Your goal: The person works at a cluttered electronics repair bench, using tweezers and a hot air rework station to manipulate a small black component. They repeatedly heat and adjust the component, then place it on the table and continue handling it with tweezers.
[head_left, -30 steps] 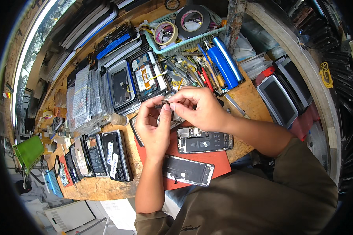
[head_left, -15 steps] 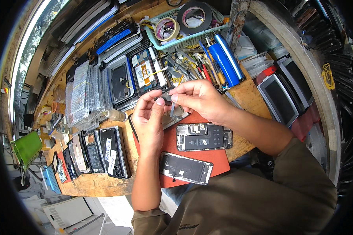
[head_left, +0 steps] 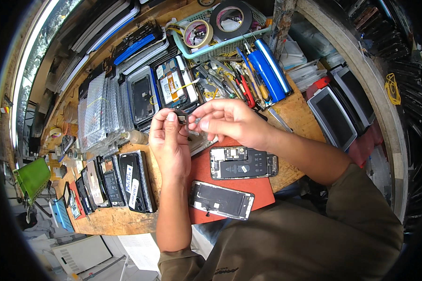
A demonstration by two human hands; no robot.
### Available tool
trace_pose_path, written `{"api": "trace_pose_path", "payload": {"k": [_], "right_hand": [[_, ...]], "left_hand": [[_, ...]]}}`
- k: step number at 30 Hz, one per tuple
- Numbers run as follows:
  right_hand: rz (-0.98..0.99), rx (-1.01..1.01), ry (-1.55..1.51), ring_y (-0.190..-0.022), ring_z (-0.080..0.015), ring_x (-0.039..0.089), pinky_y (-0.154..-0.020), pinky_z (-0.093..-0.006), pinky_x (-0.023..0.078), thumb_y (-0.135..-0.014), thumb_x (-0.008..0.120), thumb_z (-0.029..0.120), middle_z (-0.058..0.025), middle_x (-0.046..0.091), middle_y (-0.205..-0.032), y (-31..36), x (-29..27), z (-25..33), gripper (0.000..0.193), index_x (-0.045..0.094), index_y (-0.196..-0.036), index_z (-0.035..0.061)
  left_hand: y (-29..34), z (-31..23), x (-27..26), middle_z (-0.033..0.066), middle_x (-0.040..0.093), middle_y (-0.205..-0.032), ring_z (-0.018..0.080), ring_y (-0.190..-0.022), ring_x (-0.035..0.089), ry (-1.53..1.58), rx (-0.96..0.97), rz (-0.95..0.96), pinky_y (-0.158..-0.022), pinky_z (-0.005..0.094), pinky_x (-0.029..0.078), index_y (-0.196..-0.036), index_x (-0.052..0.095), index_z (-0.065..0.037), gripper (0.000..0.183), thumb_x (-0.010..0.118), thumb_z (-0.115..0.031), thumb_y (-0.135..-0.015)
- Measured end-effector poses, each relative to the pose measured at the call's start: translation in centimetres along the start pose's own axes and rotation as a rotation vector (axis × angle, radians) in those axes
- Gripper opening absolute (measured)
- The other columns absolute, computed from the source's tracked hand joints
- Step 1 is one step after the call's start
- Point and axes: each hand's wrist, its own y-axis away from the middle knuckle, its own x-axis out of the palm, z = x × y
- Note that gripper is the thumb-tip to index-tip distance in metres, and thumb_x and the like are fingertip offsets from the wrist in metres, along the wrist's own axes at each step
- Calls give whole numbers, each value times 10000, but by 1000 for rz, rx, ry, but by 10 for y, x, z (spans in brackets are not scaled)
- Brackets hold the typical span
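My left hand pinches a small dark phone part between thumb and fingers, above the far edge of a red mat. Close on its right is my right hand, fingers bent and drawn together, fingertips at the part's edge. Whatever they grip is too small to make out. On the mat below lies an opened phone with its battery and board showing. Nearer to me rests a detached phone screen, its inner side up. Another flat panel is partly hidden behind my hands.
Beyond my hands lie screwdrivers and tweezers, a blue cylinder and a green basket with tape rolls. Bubble-wrapped packs, a small bottle and a row of phones stand left. A metal tool lies right.
Both hands have shifted slightly left, and my left hand has turned the small dark part. The hanging grey strip no longer shows below it; my right fingers have moved along the part's edge.
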Motion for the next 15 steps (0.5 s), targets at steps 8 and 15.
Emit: {"api": "trace_pose_path", "payload": {"k": [8,15], "right_hand": [[12,-88,45,-1025,-93,657,-888,-256,543,-974,671,14,-73,707,-1164,-4,-2,-11,276,624,-1244,-15],[-19,-113,64,-982,-75,653,-854,-235,540,-962,671,-13,-50,707,-1081,-3,4,-12,329,587,-1280,-19]], "left_hand": [[0,0,0,86,710,-1046,179,-909,704,29,7,8,-800,286,586,-1153,613,-56,144,637,-128,-1031],[1,1,1,88,706,-1045,187,-920,710,47,3,8,-807,290,595,-1159,612,-52,151,639,-123,-1029]]}}
